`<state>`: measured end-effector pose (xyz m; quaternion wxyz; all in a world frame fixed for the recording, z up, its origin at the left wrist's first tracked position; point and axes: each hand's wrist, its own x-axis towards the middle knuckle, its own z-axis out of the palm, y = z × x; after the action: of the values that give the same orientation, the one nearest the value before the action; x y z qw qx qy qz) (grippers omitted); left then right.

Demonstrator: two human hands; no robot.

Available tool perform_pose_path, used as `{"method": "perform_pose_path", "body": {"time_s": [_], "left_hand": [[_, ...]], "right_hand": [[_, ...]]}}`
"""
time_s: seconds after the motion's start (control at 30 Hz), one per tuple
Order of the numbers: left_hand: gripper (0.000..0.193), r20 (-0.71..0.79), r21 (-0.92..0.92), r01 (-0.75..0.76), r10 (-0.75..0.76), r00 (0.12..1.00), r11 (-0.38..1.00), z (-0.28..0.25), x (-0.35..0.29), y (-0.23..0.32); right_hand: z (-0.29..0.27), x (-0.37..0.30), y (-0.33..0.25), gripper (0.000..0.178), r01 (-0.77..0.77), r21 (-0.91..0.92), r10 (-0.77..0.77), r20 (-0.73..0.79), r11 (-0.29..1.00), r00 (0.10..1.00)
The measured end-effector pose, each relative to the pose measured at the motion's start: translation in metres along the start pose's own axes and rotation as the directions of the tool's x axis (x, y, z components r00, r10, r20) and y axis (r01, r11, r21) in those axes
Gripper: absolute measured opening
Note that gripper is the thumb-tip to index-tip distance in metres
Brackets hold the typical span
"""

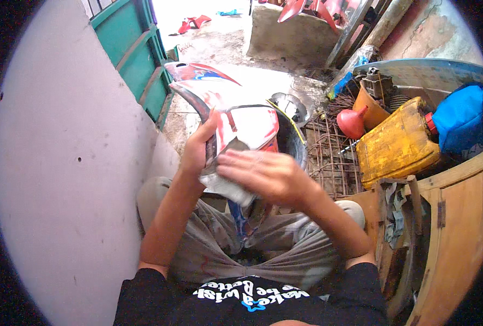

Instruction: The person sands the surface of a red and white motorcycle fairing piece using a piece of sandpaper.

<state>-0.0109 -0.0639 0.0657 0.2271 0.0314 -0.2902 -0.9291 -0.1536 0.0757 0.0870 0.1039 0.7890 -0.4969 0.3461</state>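
Between my knees sits a motorcycle body panel [252, 120], its red and white paint worn to pale patches. My left hand [197, 149] grips its dark left edge, thumb pointing up along it. My right hand [268, 175] presses across the panel's near part, fingers together and blurred by motion. Under those fingers a small dark grey sheet [236, 144], apparently sandpaper, pokes out; most of it is hidden. Behind this panel lies another curved red, white and blue body part [201, 71].
At right are a dirty yellow jerrycan [396, 144], a red funnel [353, 123], a blue bag [461, 117] and rusty wire mesh [325, 155]. A wooden cabinet [461, 217] stands by my right knee. A pale wall [73, 157] and green gate [130, 51] border the left.
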Motion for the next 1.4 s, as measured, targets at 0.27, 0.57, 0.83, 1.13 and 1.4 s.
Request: {"method": "perform_pose_path", "body": {"time_s": [0.27, 0.57, 0.83, 1.13, 1.4], "left_hand": [[0.055, -0.143, 0.203, -0.033, 0.063, 0.988, 0.979, 0.016, 0.001, 0.005], [0.053, -0.075, 0.075, -0.09, 0.095, 0.993, 0.993, -0.003, 0.0, 0.0], [0.055, -0.061, 0.117, -0.067, 0.075, 0.995, 0.991, 0.007, -0.002, 0.003], [0.055, 0.189, -0.184, 0.045, -0.01, 0.982, 0.982, -0.004, 0.002, 0.003], [0.052, -0.122, 0.128, 0.005, 0.01, 0.993, 0.992, 0.008, -0.003, -0.001]], "right_hand": [[0.005, -0.005, 0.006, 0.046, -0.031, -0.028, 0.031, -0.017, 0.999, 0.999], [0.0, 0.01, -0.027, 0.037, 0.091, 0.02, -0.092, 0.045, 0.996, 0.995], [0.009, -0.004, -0.001, 0.037, -0.034, -0.024, 0.035, 0.014, 0.999, 0.999], [0.005, -0.002, 0.009, 0.04, -0.134, -0.067, 0.133, -0.022, 0.989, 0.991], [0.001, -0.019, 0.039, 0.037, -0.234, -0.053, 0.232, -0.034, 0.971, 0.972]]}}
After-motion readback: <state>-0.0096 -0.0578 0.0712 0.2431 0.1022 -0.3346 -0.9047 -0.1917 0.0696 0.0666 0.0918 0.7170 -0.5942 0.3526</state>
